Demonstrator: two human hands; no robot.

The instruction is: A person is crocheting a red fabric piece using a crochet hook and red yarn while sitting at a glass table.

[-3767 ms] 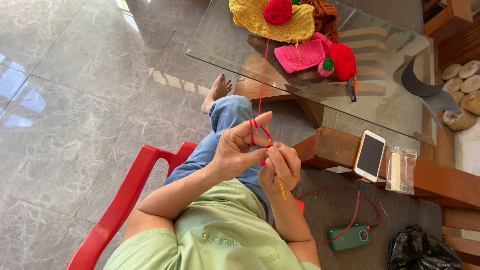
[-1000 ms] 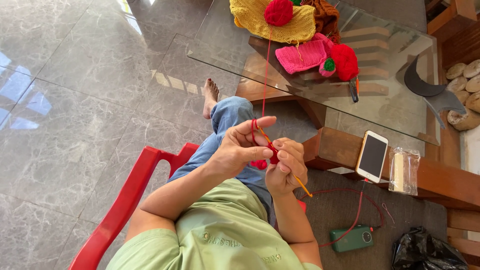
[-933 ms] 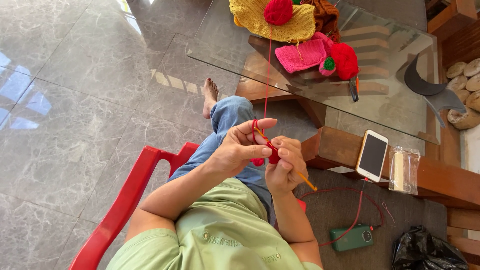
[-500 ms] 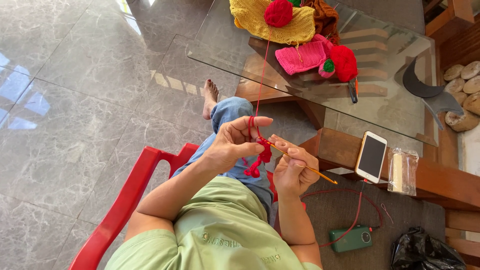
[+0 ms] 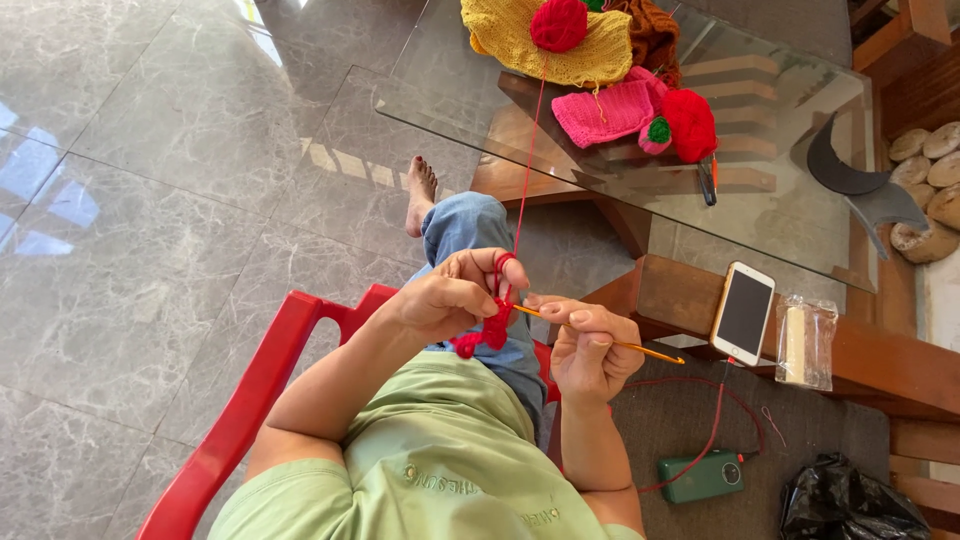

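Your left hand [image 5: 450, 300] is curled with thumb and fingertips pinched on a small red crochet piece [image 5: 487, 335], and the red yarn strand [image 5: 527, 160] loops over its forefinger before running taut away from you to the red yarn ball [image 5: 558, 24] on the glass table [image 5: 790, 230] ahead of both hands. Your right hand [image 5: 590, 350] is closed in a pencil-like pinch on the orange crochet hook [image 5: 610, 343]; the hook's tip points toward the left hand and meets the red piece between the two hands, while its tail projects outward past the right hand. The piece looks light, soft and limp, so it will likely fold unless you keep hold of it close beside the working loop; the strand appears thin and liable to slip, and the wrap over the forefinger is the sensible place to govern its tension. The hook seems stiff, smooth and slender, best gripped at mid-shaft as shown. Beyond the hands lie a yellow knitted piece [image 5: 520, 45], a pink knitted piece [image 5: 605, 112] and a red knitted fruit [image 5: 688, 122]. To the right of the right hand rest a phone [image 5: 743, 312] and a green power bank [image 5: 702, 476]; you sit on a red plastic chair [image 5: 250, 400].
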